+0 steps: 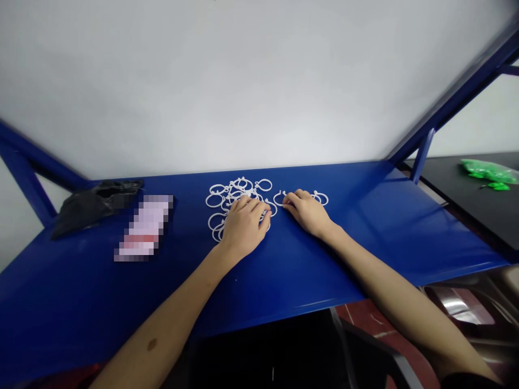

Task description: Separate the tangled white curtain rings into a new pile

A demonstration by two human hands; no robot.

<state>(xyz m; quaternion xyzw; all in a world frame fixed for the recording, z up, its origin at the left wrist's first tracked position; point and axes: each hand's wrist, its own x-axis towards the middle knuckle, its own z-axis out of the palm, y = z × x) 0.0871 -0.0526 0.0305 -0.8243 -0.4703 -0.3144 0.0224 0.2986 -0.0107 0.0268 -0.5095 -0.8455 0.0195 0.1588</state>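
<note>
A heap of white plastic curtain rings [216,200] lies on the blue shelf, many overlapping. My left hand [244,226] rests palm-down over the heap's near side, fingers slightly bent and apart, hiding some rings beneath it. To its right, my right hand [307,212] is closed, with thumb and fingertips pinching the edge of one white curtain ring [277,199]. That ring shows a gap near the fingers. A few more rings [323,199] lie just behind my right hand, partly covered by it.
At left on the blue shelf [316,270] are a blurred-out phone-like object [146,224] and a crumpled black plastic bag [95,205]. Blue metal braces [424,154] stand at both ends. A clear bag with green items [488,170] sits on a black surface at right.
</note>
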